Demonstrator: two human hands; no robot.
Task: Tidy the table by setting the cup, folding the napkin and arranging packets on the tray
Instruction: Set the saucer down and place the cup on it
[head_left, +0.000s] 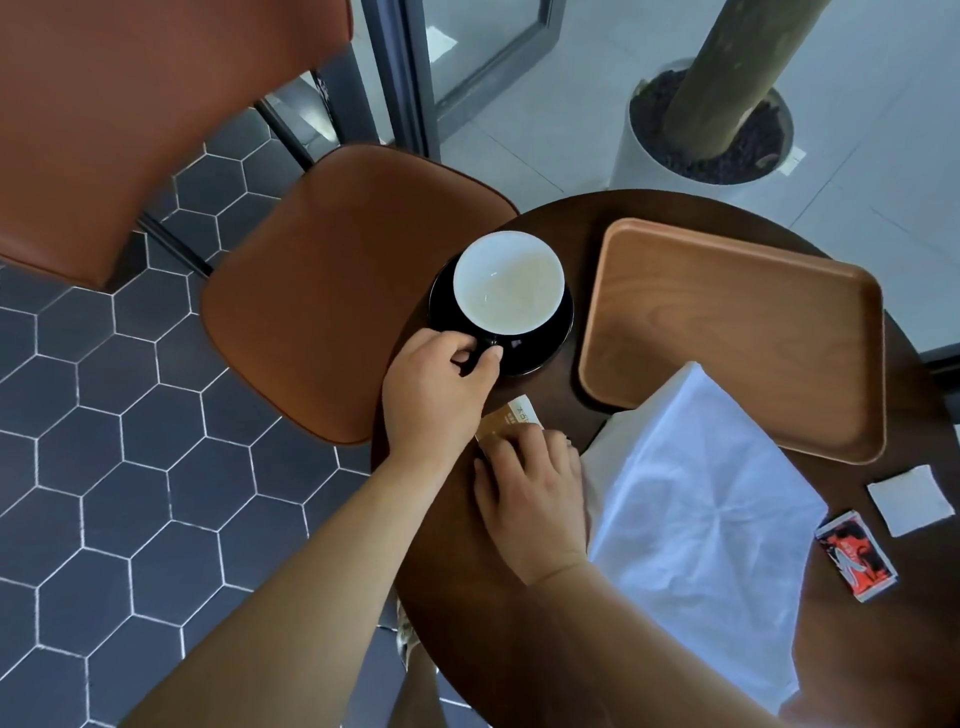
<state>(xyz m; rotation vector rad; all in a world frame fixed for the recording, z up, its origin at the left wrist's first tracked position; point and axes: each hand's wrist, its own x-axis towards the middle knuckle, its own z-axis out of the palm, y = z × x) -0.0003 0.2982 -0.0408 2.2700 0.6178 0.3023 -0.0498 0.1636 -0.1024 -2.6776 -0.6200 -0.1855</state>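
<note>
A black cup (509, 283) with a white inside stands on a black saucer (540, 348) at the table's left edge. My left hand (436, 395) pinches the cup's handle. My right hand (530, 488) lies flat on a tan packet (511, 418), whose far end sticks out past the fingers. An unfolded white napkin (701, 514) is spread in front of me, its far corner overlapping the wooden tray (737, 332). A red and black packet (857, 556) and a small white packet (911, 499) lie at the right.
The round dark wooden table (467, 571) is small. A brown chair seat (332, 291) sits close to its left edge, with another chair behind. A planter with a trunk (711, 130) stands beyond the table on the pale floor.
</note>
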